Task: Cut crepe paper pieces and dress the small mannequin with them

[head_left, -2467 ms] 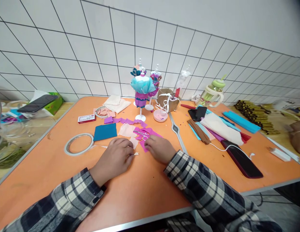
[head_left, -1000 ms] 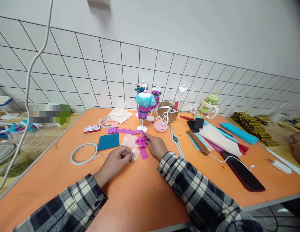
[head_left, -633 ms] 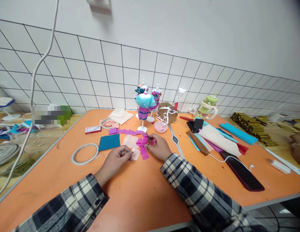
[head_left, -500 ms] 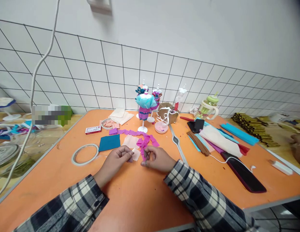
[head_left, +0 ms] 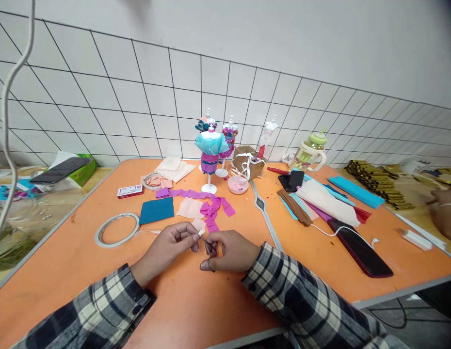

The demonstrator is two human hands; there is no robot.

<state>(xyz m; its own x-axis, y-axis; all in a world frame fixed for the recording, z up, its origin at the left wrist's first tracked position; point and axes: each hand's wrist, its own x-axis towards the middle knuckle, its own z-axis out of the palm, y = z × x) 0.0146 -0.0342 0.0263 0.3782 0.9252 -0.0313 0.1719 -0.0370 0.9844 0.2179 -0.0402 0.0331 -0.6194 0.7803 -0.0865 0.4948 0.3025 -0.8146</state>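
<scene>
In the lower left and lower right of the frame, checked woven sleeves (head_left: 102,300) cross the smooth orange tabletop (head_left: 189,305). At lower centre, the left hand (head_left: 167,249) is nearly closed, fingers curled, its thumb and fingertips pinching a small pale scrap (head_left: 201,232). Just beside it, the right hand (head_left: 231,249) is partly curled around slender metal scissors (head_left: 207,247), the thumb at one ring-shaped handle; the blades point toward the scrap. Whether they touch it cannot be told.

At lower right lies a glossy black phone (head_left: 360,248) with rounded corners, a thin white cord across it. At centre left lies a flat, ring-shaped tape roll (head_left: 101,235). Beyond the hands, crinkled magenta strips (head_left: 213,211) overlap one another near a thin peach sheet (head_left: 190,207) and a matte, roughly rectangular teal sheet (head_left: 156,210). Right of centre, folded cream material (head_left: 327,201) lies near a flattened brown piece (head_left: 296,208).

Farther back stand a shallow, round pink dish (head_left: 237,184), a miniature dress form (head_left: 211,155) in ruffled turquoise and purple, a creased brown paper bag (head_left: 247,162), and a clear, green-lidded bottle (head_left: 309,152). A black wire grid (head_left: 201,87) spans the pale wall.
</scene>
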